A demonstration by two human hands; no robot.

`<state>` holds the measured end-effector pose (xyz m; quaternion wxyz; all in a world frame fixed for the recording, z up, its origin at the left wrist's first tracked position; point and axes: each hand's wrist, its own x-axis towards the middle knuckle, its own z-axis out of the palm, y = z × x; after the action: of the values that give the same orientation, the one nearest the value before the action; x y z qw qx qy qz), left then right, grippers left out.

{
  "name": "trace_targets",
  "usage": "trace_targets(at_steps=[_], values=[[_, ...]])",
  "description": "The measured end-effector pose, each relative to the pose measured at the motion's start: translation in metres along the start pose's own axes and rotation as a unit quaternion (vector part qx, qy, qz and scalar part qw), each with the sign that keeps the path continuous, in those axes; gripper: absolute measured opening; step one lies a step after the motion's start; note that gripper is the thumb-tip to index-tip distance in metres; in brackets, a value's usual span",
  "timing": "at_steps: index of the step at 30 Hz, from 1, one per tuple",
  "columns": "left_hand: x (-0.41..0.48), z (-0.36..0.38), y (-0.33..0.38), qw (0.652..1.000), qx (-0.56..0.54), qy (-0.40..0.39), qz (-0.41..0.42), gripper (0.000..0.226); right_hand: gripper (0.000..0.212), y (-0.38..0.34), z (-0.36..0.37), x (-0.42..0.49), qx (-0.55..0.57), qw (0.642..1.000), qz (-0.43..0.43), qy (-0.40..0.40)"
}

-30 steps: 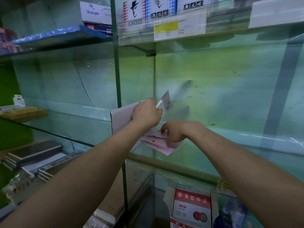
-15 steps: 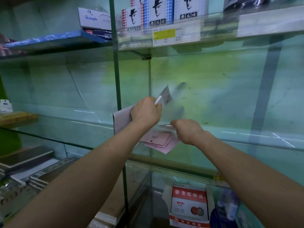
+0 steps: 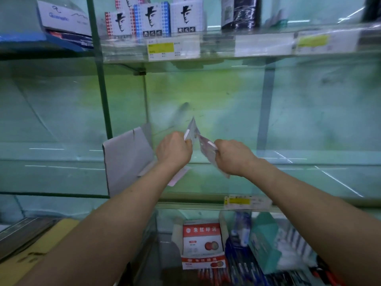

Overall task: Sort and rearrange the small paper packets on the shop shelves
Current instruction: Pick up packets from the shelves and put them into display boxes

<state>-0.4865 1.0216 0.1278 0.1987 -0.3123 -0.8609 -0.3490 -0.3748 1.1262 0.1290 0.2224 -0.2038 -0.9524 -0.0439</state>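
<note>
Over the shelf (image 3: 288, 178), packets (image 3: 191, 131) in hands (image 3: 174, 150) (image 3: 235, 157)

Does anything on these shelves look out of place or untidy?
Yes. On the middle glass shelf a grey card sheet stands askew, and one pink packet lies loose below the left hand. Below, the red-and-white box has its flaps open.

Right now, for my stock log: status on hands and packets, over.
Left hand grips small packets. Right hand grips more packets. Pink packet lies on glass shelf. Grey card stands alongside.
</note>
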Motion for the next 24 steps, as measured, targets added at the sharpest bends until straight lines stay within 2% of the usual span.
trace_targets(at_steps=[2,14,20,24], values=[[-0.005,0.004,0.011,1.0,-0.006,-0.007,0.009,0.03,0.009,0.006,-0.006,-0.009,0.009,1.0,0.018,-0.003],[-0.036,0.015,0.085,0.997,-0.021,-0.049,0.057,0.019,0.018,0.058,-0.04,-0.071,0.01,0.995,0.096,0.01],[-0.074,0.013,0.14,0.991,-0.059,-0.081,0.088,0.026,0.009,0.098,-0.064,-0.123,0.003,0.991,0.129,0.029],[-0.105,0.01,0.178,0.987,-0.079,-0.087,0.112,0.029,0.018,0.129,-0.084,-0.165,-0.002,0.986,0.161,0.05]])
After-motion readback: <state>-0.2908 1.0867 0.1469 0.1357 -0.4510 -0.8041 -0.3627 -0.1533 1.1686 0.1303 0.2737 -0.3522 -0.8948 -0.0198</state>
